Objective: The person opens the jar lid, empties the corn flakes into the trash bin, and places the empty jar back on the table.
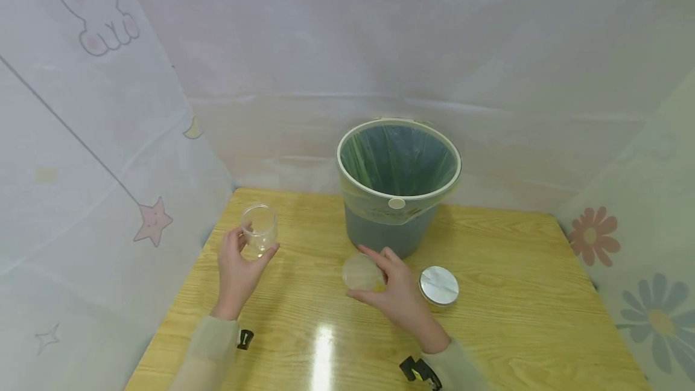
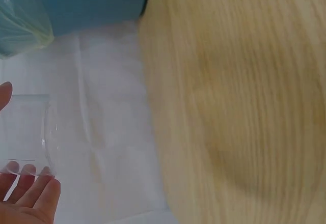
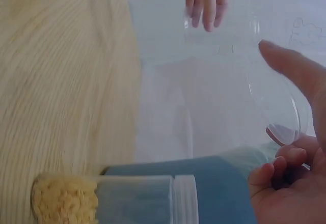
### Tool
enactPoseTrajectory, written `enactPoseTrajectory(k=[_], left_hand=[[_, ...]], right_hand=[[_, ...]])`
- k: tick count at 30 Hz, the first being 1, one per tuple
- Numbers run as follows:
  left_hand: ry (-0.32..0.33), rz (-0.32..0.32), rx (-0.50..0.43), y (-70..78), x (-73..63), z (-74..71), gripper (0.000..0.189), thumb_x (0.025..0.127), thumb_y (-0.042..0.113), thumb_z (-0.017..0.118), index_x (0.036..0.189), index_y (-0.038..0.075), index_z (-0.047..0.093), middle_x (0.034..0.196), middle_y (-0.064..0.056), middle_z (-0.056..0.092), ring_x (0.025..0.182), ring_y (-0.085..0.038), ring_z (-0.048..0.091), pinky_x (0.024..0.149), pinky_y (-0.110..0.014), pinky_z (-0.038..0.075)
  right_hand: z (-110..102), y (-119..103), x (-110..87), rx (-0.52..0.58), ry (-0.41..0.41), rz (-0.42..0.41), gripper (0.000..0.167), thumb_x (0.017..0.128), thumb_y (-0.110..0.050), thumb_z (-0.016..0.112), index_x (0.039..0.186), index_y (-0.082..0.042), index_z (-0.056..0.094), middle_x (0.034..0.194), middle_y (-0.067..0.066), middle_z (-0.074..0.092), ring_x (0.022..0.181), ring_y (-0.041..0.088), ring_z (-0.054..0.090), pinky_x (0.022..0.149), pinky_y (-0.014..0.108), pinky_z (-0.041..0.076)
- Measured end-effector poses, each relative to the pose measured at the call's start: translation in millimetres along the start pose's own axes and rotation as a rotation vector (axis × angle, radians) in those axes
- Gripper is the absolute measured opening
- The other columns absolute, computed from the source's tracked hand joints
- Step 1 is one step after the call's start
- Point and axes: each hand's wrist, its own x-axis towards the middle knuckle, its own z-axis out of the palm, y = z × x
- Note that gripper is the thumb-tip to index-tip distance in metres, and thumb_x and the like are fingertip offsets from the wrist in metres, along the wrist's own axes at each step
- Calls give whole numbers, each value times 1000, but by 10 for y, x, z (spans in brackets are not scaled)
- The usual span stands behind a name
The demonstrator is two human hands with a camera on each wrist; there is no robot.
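Observation:
On the left of the table, my left hand (image 1: 239, 267) grips a clear, empty-looking jar (image 1: 260, 231) between thumb and fingers, held up off the wood. The left wrist view shows the same clear jar (image 2: 25, 127) with fingertips along its side. My right hand (image 1: 399, 291) pinches a translucent round lid (image 1: 361, 271) by its edges, in front of the bin. Low beside that hand in the right wrist view, a jar of yellow macaroni (image 3: 66, 198) stands upright on the table. Its pale ridged rim shows, but its top face is hidden.
A grey-blue bin (image 1: 388, 228) with a cream rim and a bag liner stands at the back of the wooden table (image 1: 521, 330). A silver-topped round lid or container (image 1: 438, 285) sits right of my right hand. Printed cloth (image 1: 304, 41) hangs behind and at both sides.

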Motion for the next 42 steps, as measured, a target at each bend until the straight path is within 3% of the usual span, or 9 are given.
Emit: enactPoseTrajectory(k=[5, 11, 16, 22, 31, 42], left_hand=[[-33, -42, 15, -106, -116, 16, 72, 74, 15, 94, 132, -5, 57, 128, -21, 59, 121, -37, 57, 103, -48, 46], [-145, -154, 31, -222, -223, 66, 75, 73, 21, 94, 136, 1, 58, 136, -18, 60, 124, -40, 57, 103, -55, 45], [-242, -188, 54, -282, -291, 99, 75, 73, 20, 94, 135, 0, 57, 133, -22, 61, 120, -45, 59, 100, -62, 44], [-312, -217, 73, -364, -325, 150, 74, 73, 17, 94, 134, -1, 58, 133, -23, 61, 119, -44, 60, 101, -59, 46], [-358, -260, 42, -412, -320, 261, 73, 73, 15, 94, 135, -1, 57, 135, -22, 61, 121, -43, 59, 102, -57, 45], [-391, -276, 10, -413, -325, 343, 71, 74, 12, 93, 134, -2, 58, 136, -19, 60, 123, -41, 58, 103, -51, 46]], right_hand=[[133, -67, 65, -16, -42, 36, 81, 69, -24, 97, 141, -17, 62, 80, -2, 40, 69, 11, 34, 59, 27, 34], [319, -89, 141, 11, -104, 33, 74, 71, -24, 96, 137, -16, 63, 84, 0, 41, 76, 15, 38, 64, 30, 36], [534, -57, 192, -8, -185, 72, 74, 77, -40, 90, 139, -13, 61, 90, 3, 44, 80, 18, 41, 65, 30, 37], [765, -40, 247, -98, -276, 147, 84, 81, -57, 81, 142, -5, 59, 99, 0, 47, 85, 16, 44, 70, 31, 44], [1034, 273, 367, -229, -283, 148, 78, 74, -33, 92, 136, 3, 60, 98, 8, 52, 84, 19, 45, 72, 33, 44], [1281, 599, 451, -217, -256, 270, 80, 73, -38, 92, 134, 3, 62, 105, 11, 55, 91, 21, 51, 81, 39, 49]])
